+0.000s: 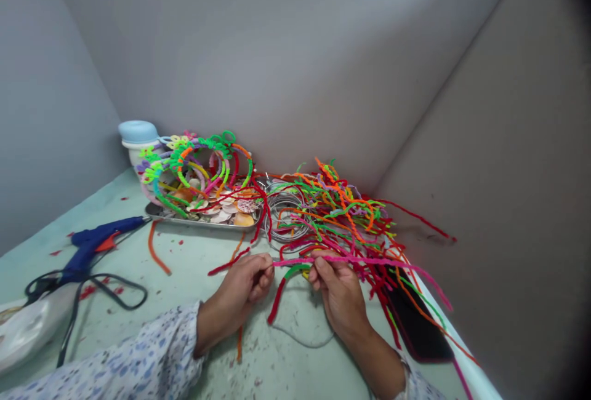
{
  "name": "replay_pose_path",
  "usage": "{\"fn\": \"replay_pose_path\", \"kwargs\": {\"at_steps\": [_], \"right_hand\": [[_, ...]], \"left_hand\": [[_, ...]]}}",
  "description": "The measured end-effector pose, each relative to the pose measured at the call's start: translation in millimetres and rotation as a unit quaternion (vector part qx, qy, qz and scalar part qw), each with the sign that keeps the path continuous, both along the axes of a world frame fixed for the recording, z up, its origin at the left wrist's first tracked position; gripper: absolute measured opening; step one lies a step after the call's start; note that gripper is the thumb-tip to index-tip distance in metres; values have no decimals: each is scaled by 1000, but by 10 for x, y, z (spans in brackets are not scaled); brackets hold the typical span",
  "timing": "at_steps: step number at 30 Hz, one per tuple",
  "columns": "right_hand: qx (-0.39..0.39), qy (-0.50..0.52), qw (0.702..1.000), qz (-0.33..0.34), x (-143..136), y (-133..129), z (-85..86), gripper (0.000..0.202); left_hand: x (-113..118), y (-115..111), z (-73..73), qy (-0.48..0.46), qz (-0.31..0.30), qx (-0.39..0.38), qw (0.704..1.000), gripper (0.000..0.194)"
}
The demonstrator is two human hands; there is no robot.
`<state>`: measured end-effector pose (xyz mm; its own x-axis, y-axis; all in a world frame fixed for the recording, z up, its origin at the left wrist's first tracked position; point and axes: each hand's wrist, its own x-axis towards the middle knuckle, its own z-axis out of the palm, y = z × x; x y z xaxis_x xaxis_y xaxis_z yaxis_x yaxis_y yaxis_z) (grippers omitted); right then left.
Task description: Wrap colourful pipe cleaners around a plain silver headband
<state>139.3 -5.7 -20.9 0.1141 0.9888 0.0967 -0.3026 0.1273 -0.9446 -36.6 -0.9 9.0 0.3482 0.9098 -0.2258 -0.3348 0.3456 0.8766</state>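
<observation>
The left hand [249,280] is found closed, with thumb and forefinger pinched on one end of a pink fuzzy stem [378,261]. The right hand [340,292] is likewise closed, the stem being gripped a little further along; a short span is held nearly level between the two hands, and the free length is trailed beyond the right hand, drooping at its tip. Below this span, beside the right fingers, a thin grey wire [307,345] partly wrapped in green and red fuzz is seen in a curve; whether it is also gripped cannot be told.

The work is carried out on a pale green tabletop [184,292], marked with dark specks and red scraps, and enclosed by plain grey walls [277,49]. To the left of the left hand, a blue glue gun [90,243] with a looped black cord is laid down. Beyond that hand, a shallow metal tray [217,226] is filled with ribbed shells [226,208], over which fuzzy multicoloured hoops [166,200] are stacked; a jar with a smooth light-blue lid [138,132] is placed behind. Beyond the right hand, a tangled heap of bright stems [351,203] is piled beside coiled grey wire [289,237]. To its right, a flat, dark, glossy slab [422,329] is partly covered by stems.
</observation>
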Motion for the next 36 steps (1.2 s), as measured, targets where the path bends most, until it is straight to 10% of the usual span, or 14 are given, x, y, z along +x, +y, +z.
{"fn": "replay_pose_path", "kwargs": {"at_steps": [7, 36], "right_hand": [[-3, 31, 999, -10, 7, 32, -10, 18], [-3, 41, 999, 0, 19, -7, 0, 22]], "left_hand": [[74, -50, -69, 162, 30, 95, 982, 28], [76, -94, -80, 164, 19, 121, 979, 33]]}}
